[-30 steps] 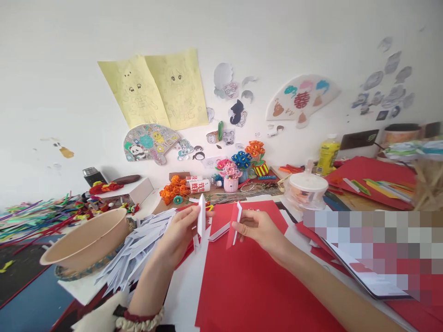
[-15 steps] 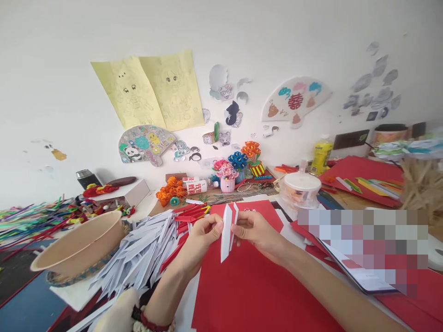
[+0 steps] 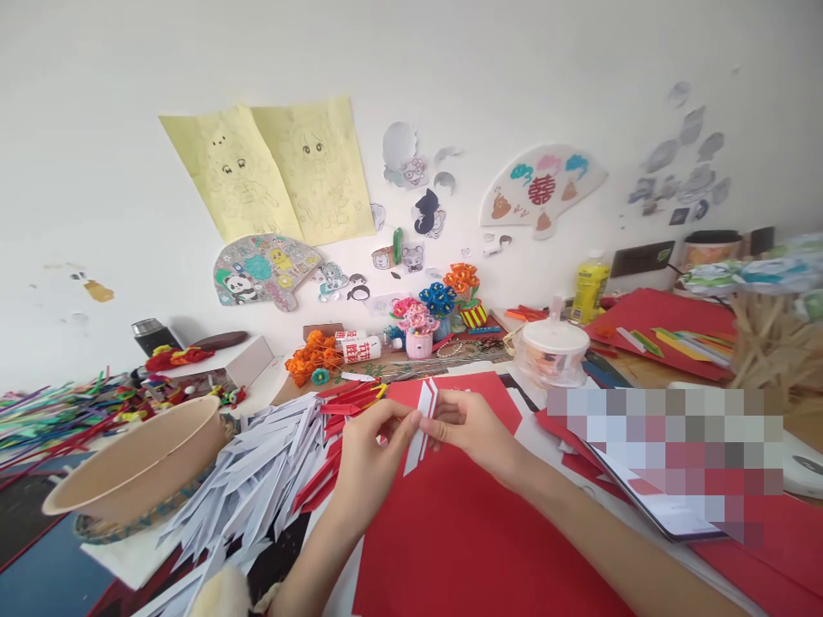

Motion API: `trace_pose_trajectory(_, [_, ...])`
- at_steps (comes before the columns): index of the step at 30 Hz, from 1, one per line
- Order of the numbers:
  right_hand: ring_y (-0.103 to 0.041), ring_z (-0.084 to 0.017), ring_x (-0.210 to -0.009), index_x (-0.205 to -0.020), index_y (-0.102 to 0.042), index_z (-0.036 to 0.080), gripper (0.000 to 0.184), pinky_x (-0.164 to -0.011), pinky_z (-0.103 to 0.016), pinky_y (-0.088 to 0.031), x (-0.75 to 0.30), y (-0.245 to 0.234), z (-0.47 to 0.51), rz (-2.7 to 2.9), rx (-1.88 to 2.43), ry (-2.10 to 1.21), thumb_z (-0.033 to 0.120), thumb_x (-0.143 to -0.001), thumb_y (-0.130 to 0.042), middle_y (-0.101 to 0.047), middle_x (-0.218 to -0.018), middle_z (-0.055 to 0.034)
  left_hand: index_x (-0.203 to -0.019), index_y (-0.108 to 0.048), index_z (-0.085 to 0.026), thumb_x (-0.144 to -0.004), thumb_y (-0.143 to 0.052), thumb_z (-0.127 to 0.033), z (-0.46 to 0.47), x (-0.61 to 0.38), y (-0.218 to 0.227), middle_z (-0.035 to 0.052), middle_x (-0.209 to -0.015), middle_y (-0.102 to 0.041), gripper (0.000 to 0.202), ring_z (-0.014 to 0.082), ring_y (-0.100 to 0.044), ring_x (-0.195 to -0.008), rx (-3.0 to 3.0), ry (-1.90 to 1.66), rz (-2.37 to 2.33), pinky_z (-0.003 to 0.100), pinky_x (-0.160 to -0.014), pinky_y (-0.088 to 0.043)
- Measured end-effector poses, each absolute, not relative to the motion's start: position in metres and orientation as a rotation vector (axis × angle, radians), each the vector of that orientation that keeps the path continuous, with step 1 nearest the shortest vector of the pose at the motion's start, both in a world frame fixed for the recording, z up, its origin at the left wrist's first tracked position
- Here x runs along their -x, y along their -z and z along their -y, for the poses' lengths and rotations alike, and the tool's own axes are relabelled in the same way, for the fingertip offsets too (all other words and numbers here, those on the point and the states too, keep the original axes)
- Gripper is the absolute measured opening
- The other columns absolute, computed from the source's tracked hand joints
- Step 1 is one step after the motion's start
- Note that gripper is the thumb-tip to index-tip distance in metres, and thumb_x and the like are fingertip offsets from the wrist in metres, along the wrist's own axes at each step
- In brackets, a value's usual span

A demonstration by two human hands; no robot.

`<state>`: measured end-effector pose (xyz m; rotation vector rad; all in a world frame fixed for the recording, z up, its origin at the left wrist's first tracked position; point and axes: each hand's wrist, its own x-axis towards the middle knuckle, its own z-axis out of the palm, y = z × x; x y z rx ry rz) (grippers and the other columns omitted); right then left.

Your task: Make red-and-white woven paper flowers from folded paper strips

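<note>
Above a large red sheet of paper (image 3: 482,531), my left hand (image 3: 376,450) pinches folded white paper strips (image 3: 415,452) between thumb and fingers. From the other side, my right hand (image 3: 472,433) grips the same strips, its thumb across their middle. They lie side by side with slanted ends, and a thin red line shows between them. Left of my left hand is a heap of folded white paper strips (image 3: 250,467), and some red folded strips (image 3: 325,476) lie against it. The fingertips behind the strips are partly hidden.
A beige basin (image 3: 135,463) stands at the left. A lidded plastic tub (image 3: 553,347) and a yellow bottle (image 3: 590,290) are at the back right. Near my right forearm lies a phone or tablet (image 3: 669,506), partly blurred out. Craft flowers (image 3: 421,321) stand by the wall.
The strips, held apart by a gap before, now lie against each other and tilt more. My left hand has turned and its fingers have come closer to my right thumb. The view has shifted slightly.
</note>
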<state>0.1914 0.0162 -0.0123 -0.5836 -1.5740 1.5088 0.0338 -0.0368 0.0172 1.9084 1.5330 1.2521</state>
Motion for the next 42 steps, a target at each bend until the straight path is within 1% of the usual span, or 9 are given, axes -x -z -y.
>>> trace_pose_trajectory(10, [-0.053, -0.013, -0.053, -0.065, -0.056, 0.017, 0.038, -0.052, -0.025, -0.041, -0.192, 0.010, -0.010, 1.919, 0.775, -1.130, 0.050, -0.082, -0.062, -0.054, -0.057, 0.0018, -0.074, -0.061, -0.017, -0.081, -0.061, -0.024, 0.036, -0.033, -0.010, 0.0012, -0.070, -0.064, 0.010, 0.0146, -0.060, -0.066, -1.895, -1.284, -1.473, 0.023, -0.060, -0.048])
trace_pose_trajectory(12, [-0.048, -0.013, -0.053, -0.061, -0.049, 0.018, 0.038, -0.052, -0.024, -0.037, -0.193, 0.009, -0.010, 2.015, 0.787, -0.945, 0.045, -0.087, -0.059, -0.050, -0.057, 0.0030, -0.087, -0.062, -0.018, -0.083, -0.059, -0.023, 0.036, -0.033, -0.011, 0.0006, -0.075, -0.064, 0.006, 0.0142, -0.062, -0.069, -1.918, -1.309, -1.435, 0.024, -0.063, -0.050])
trace_pose_trajectory(16, [-0.047, -0.013, -0.059, -0.061, -0.045, 0.019, 0.035, -0.055, -0.024, -0.035, -0.194, 0.012, -0.010, 2.133, 0.767, -0.774, 0.035, -0.089, -0.058, -0.051, -0.063, 0.0028, -0.120, -0.054, -0.024, -0.087, -0.054, -0.016, 0.038, -0.032, -0.012, 0.0007, -0.089, -0.064, 0.034, 0.0121, -0.062, -0.074, -2.162, -1.367, -1.407, 0.025, -0.071, -0.051])
trace_pose_trajectory(22, [-0.057, -0.014, -0.068, -0.077, -0.056, 0.019, 0.011, -0.061, -0.024, -0.041, -0.193, 0.015, -0.008, 2.174, 0.692, -0.948, 0.019, -0.088, -0.056, -0.062, -0.075, 0.0012, -0.099, -0.062, -0.021, -0.091, -0.049, -0.015, 0.041, -0.027, -0.009, 0.0042, -0.091, -0.065, 0.016, 0.0141, -0.061, -0.079, -2.512, -1.215, -1.378, 0.025, -0.069, -0.048])
trace_pose_trajectory(25, [-0.057, -0.015, -0.063, -0.069, -0.056, 0.019, 0.016, -0.057, -0.024, -0.041, -0.192, 0.017, -0.008, 2.146, 0.699, -0.993, 0.018, -0.085, -0.058, -0.062, -0.068, 0.0016, -0.102, -0.061, -0.022, -0.089, -0.053, -0.017, 0.041, -0.027, -0.008, 0.0026, -0.087, -0.065, 0.015, 0.0140, -0.060, -0.076, -2.431, -1.196, -1.403, 0.026, -0.069, -0.048])
trace_pose_trajectory(28, [-0.056, -0.015, -0.055, -0.062, -0.056, 0.019, 0.022, -0.052, -0.025, -0.041, -0.191, 0.019, -0.010, 2.046, 0.784, -1.058, 0.025, -0.083, -0.061, -0.059, -0.058, 0.0016, -0.118, -0.054, -0.024, -0.084, -0.060, -0.019, 0.039, -0.028, -0.008, 0.0008, -0.090, -0.065, 0.035, 0.0135, -0.061, -0.077, -2.250, -1.178, -1.442, 0.026, -0.072, -0.049])
trace_pose_trajectory(33, [-0.064, -0.019, -0.060, -0.074, -0.069, 0.017, 0.020, -0.063, -0.032, -0.051, -0.191, 0.019, -0.012, 1.809, 0.705, -1.457, 0.037, -0.073, -0.072, -0.066, -0.062, -0.0011, -0.091, -0.063, -0.021, -0.085, -0.059, -0.023, 0.035, -0.030, -0.006, 0.0026, -0.087, -0.065, 0.008, 0.0157, -0.059, -0.079, -2.285, -1.099, -1.493, 0.027, -0.071, -0.047])
trace_pose_trajectory(37, [-0.068, -0.020, -0.075, -0.083, -0.074, 0.014, 0.026, -0.078, -0.035, -0.051, -0.194, 0.015, -0.013, 1.638, 0.595, -1.816, 0.034, -0.067, -0.076, -0.073, -0.075, -0.0048, -0.088, -0.063, -0.020, -0.087, -0.055, -0.021, 0.036, -0.030, -0.004, 0.0039, -0.088, -0.066, 0.008, 0.0169, -0.059, -0.083, -2.409, -1.168, -1.539, 0.027, -0.072, -0.045])
trace_pose_trajectory(42, [-0.061, -0.016, -0.053, -0.077, -0.076, 0.014, 0.016, -0.060, -0.030, -0.049, -0.200, 0.016, -0.019, 1.409, 1.048, -1.397, 0.019, -0.064, -0.066, -0.068, -0.060, -0.0024, -0.088, -0.065, -0.020, -0.087, -0.053, -0.022, 0.039, -0.028, -0.004, 0.0034, -0.080, -0.068, 0.012, 0.0178, -0.061, -0.074, -2.449, -0.908, -1.828, 0.026, -0.063, -0.041])
